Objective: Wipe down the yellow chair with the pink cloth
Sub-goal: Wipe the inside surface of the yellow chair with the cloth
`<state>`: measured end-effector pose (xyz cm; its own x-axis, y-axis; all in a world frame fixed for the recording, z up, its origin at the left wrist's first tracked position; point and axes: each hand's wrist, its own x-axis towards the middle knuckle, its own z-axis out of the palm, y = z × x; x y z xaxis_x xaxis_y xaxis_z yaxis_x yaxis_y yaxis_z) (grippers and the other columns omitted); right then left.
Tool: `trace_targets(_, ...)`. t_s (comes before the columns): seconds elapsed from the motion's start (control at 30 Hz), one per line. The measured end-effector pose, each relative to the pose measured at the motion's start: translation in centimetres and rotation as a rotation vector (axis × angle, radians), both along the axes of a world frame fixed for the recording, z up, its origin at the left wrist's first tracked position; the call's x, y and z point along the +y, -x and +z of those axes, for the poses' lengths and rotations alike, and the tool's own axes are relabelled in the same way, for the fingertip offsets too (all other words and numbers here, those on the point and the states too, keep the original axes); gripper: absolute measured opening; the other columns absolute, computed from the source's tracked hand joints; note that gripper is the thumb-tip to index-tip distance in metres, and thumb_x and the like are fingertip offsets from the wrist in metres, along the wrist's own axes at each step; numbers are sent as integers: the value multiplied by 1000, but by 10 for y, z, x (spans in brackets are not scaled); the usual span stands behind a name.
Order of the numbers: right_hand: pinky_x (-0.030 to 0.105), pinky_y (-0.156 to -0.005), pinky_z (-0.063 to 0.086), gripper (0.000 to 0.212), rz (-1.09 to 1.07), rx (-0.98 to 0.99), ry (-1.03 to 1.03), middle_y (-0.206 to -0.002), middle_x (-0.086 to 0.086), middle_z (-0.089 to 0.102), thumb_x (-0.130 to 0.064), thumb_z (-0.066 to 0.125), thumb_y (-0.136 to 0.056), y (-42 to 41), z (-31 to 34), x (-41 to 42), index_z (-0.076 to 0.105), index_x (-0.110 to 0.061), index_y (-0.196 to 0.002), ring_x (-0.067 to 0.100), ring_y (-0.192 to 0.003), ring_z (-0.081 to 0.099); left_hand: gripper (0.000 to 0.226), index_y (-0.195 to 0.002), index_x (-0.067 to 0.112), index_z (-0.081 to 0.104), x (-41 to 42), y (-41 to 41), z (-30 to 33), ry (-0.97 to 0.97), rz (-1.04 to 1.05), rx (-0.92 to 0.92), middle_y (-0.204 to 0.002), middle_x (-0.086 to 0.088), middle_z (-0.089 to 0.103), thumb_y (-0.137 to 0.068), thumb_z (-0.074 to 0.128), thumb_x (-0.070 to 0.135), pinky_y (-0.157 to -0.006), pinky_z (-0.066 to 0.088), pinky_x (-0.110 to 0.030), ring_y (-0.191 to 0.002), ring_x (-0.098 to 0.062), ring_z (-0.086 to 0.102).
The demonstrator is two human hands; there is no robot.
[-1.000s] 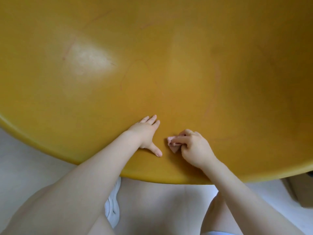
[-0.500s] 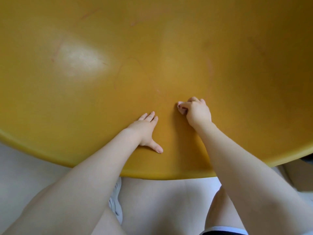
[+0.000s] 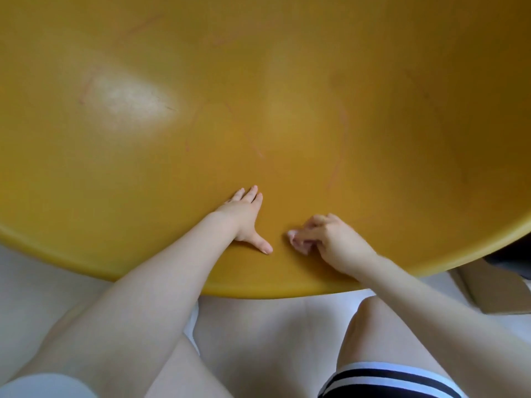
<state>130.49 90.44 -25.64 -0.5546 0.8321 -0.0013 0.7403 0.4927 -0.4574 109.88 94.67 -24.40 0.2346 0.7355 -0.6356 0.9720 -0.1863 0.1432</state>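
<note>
The yellow chair (image 3: 201, 124) fills most of the view, its curved surface streaked with faint reddish marks. My left hand (image 3: 244, 216) lies flat on it near the front edge, fingers straight and thumb spread toward the right. Just to the right, my right hand (image 3: 330, 239) grips a small bunched pink cloth (image 3: 300, 244) and presses it against the chair. Only a bit of the cloth shows past my fingers.
The chair's rounded front rim (image 3: 258, 291) runs across below my hands. Pale floor (image 3: 34, 282) lies under it, with my knees close to the rim. A brown cardboard piece (image 3: 494, 288) lies on the floor at the right.
My right hand has pulled the pink cloth back down the chair toward the front edge, after pushing it farther up half a second ago. My left hand stays planted.
</note>
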Motion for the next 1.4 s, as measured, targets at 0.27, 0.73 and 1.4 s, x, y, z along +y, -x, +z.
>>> trace_targets(0.27,25,-59,28,16,-509,-202,25,-101,3,53,-11,51,-84,-8,-9,103,66,-15,-85,19,-83,34,127,-149,15,-9,-2,0,-5,-14,19,-23,-155,3,-19,-62,70,65,-118,7,-38,-144,-22,-12)
trace_targets(0.73,18,-60,32,25,-50,-100,-98,-69,-5,49,-6,53,-76,-13,-1,-18,62,-26,-63,19,-51,34,119,-148,16,-13,14,-48,8,-21,-231,77,-151,-5,-31,-72,69,56,-118,1,-36,-143,-23,-15)
trace_targets(1.4,23,-49,37,39,-136,-123,-172,-66,-7,54,-11,33,-71,-22,14,-44,67,-27,-61,15,-53,30,124,-148,17,-12,21,-44,1,79,-209,-69,-154,3,-23,-66,75,53,-118,4,-34,-143,-17,-14)
